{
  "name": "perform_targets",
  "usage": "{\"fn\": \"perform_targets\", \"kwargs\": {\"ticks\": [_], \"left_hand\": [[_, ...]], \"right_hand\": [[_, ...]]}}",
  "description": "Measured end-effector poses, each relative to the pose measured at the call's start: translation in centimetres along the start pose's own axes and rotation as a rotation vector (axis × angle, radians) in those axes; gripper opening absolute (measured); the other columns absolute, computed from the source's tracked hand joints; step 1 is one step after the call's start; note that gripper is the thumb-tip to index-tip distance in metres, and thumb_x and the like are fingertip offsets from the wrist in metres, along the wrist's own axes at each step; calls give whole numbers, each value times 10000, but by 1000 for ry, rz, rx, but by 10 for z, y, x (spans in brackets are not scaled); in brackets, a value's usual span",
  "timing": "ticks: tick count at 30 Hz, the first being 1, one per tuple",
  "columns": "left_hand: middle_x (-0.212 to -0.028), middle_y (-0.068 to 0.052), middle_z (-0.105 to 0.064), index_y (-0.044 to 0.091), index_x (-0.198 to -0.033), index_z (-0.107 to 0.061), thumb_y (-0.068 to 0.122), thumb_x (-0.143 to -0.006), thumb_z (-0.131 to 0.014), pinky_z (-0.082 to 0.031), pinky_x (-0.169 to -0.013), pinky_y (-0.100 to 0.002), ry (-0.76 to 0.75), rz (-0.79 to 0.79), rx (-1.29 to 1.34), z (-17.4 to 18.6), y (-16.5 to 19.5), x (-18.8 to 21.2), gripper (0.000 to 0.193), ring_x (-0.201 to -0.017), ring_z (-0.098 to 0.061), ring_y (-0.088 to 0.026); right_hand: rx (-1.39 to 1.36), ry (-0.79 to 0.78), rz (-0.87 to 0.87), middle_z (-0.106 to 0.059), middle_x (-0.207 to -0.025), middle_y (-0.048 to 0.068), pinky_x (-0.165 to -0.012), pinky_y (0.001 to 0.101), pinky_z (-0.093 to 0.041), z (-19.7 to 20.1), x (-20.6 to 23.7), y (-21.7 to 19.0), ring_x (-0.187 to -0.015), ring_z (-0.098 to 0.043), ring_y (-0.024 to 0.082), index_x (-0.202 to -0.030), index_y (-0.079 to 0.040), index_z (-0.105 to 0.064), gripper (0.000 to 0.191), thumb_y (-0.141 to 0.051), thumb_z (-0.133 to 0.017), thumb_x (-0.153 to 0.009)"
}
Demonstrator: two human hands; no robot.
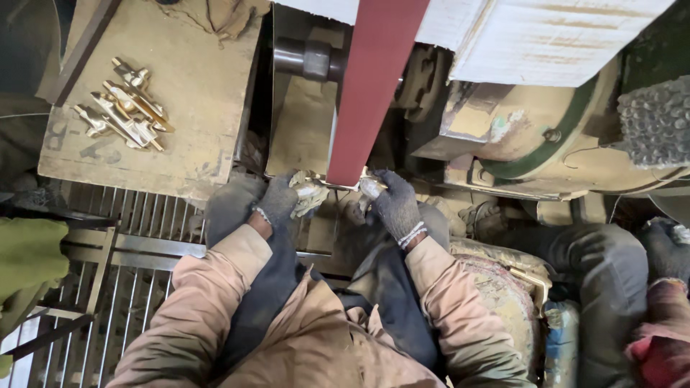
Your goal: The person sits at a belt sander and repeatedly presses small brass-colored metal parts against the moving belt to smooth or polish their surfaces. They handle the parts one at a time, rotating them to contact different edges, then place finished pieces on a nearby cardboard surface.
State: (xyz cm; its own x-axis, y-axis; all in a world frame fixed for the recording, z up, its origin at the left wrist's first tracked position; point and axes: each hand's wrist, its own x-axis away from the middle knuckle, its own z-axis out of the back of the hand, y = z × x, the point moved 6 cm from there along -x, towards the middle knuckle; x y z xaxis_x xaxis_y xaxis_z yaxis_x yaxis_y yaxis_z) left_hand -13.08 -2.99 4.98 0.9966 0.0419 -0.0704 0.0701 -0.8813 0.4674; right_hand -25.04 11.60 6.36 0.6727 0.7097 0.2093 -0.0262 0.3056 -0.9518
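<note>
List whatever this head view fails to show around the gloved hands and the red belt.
- Brass workpiece: middle hidden behind the red sanding belt; shape unclear.
- Left hand and right hand: fingertips wrapped round the piece, grip hidden by grey gloves.
- Belt's upper run: cut off by the top edge.
- Pile of brass castings on the wooden board: too small to count.

A metal-finishing workshop: a red sanding belt (374, 86) runs over a grimy, dust-caked motor housing (532, 136), brass castings (126, 108) lie piled on a dusty plywood board (194, 79), and a steel grating (136, 287) stands beside the worker
</note>
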Motion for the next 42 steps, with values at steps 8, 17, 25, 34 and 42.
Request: {"fn": "perform_targets", "kwargs": {"ticks": [8,17,25,34,42], "left_hand": [[-813,-156,-733,-33,-1026,-700,56,-887,-658,-511,-451,-316,709,136,-421,50,-6,23,170,-570,-669,-207],[-832,-159,-689,-59,-1044,-624,69,-954,-723,-462,-458,-288,429,-17,-490,32,0,24,185,-604,-633,-182],[-948,-131,-738,-16,-1155,-656,60,-900,-699,-564,-541,-291,598,7,-481,39,-3,26,270,-722,-723,-181],[-794,-139,-675,-48,-1093,-647,26,-955,-671,-420,-423,-266,446,-43,-423,41,-10,27,158,-528,-559,-134],[-847,-134,-711,15,-1114,-632,44,-912,-669,-409,-400,-246,533,-2,-566,47,-14,36,207,-568,-623,-136]], "right_hand": [[-258,-18,-323,-662,-648,149,-333,340,-438,-12,-10,14,-408,-589,230,-990,94,-641,284,-185,-666,-944],[-321,-38,-40,-716,-863,102,-527,273,-563,-2,8,4,-646,-691,141,-1166,23,-628,289,-129,-686,-926],[-137,29,-37,-694,-835,101,-554,278,-533,0,1,9,-654,-647,138,-1146,30,-683,254,-149,-691,-965],[-410,-67,-161,-688,-768,109,-498,312,-534,-3,-5,19,-584,-634,162,-1131,44,-650,261,-158,-664,-966],[-300,-34,-16,-722,-904,67,-628,291,-589,5,0,31,-746,-700,136,-1205,35,-641,288,-144,-644,-980]]}}
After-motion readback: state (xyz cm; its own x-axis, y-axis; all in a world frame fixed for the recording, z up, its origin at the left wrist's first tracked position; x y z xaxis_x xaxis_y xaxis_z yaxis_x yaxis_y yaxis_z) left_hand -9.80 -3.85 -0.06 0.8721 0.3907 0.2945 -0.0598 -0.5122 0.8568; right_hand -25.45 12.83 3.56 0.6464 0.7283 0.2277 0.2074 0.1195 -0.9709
